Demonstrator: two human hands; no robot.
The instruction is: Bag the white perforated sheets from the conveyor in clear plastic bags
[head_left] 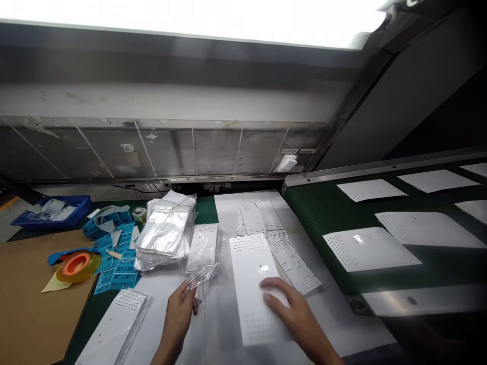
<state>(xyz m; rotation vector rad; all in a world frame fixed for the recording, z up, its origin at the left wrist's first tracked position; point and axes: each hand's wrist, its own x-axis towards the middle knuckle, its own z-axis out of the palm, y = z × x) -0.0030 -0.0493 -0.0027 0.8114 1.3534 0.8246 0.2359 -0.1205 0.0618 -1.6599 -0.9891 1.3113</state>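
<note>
My left hand [180, 306] is closed, pinching the gathered end of a clear plastic bag [207, 276]. Inside that bag, white printed cards [203, 243] show through. My right hand [291, 309] grips the right edge of a long white card [249, 284] with rows of small dark marks at its top; the card's lower end and the hand are blurred. Behind it lie several loose white cards [291, 253], partly overlapping. A tied pile of clear plastic bags [165, 223] sits beyond my left hand, and a bagged stack of cards [114, 324] lies at the lower left.
On the right, a green conveyor belt [315, 213] carries several white cards [369, 248] behind a metal edge. To the left are blue labels [122, 268], a roll of tape [78, 264], brown cardboard [34, 304] and a blue tray [76, 215]. A lamp [190, 20] hangs overhead.
</note>
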